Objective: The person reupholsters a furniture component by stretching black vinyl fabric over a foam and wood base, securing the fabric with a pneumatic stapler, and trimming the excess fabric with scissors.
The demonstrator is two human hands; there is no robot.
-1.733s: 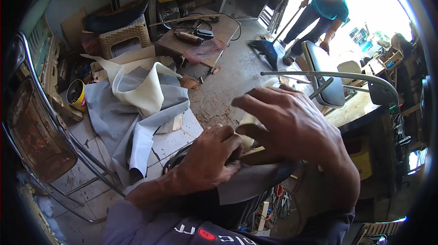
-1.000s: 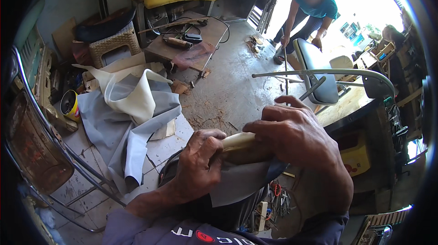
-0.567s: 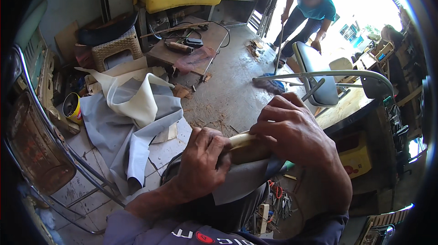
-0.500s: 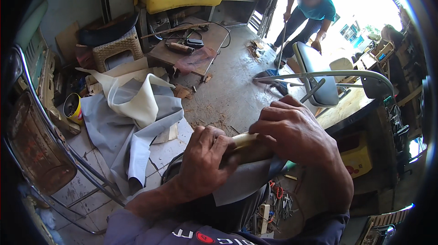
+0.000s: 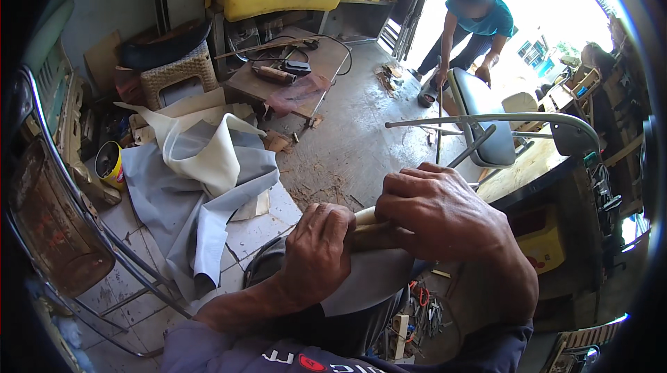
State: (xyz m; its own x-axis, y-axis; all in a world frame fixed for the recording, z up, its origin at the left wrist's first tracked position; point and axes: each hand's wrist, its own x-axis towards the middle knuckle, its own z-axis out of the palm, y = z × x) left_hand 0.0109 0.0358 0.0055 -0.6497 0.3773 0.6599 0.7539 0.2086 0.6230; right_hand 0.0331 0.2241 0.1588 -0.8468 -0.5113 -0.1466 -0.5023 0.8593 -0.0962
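Both my hands grip a narrow cream-and-brown padded panel (image 5: 379,235) held above my lap. Curled fingers of my left hand (image 5: 316,251) close on its left end. My right hand (image 5: 445,216) is bent over the right part from above, its fingertips pressed on the cream top edge. A sheet of grey vinyl (image 5: 368,279) hangs below the panel over my legs. My palms hide both ends of the panel, and I cannot tell whether the vinyl is joined to it.
Grey and cream vinyl sheets (image 5: 201,164) lie heaped at left, near a rusty-backed metal chair (image 5: 62,220). A low table (image 5: 306,88) holds a tool and cable. At right lies a padded folding chair (image 5: 483,119); a person (image 5: 479,18) bends behind it. Hand tools (image 5: 427,310) lie below.
My left hand has moved slightly down, and my right hand has shifted a little left and down. The person behind the chair has bent lower; the blue broom head has left sight.
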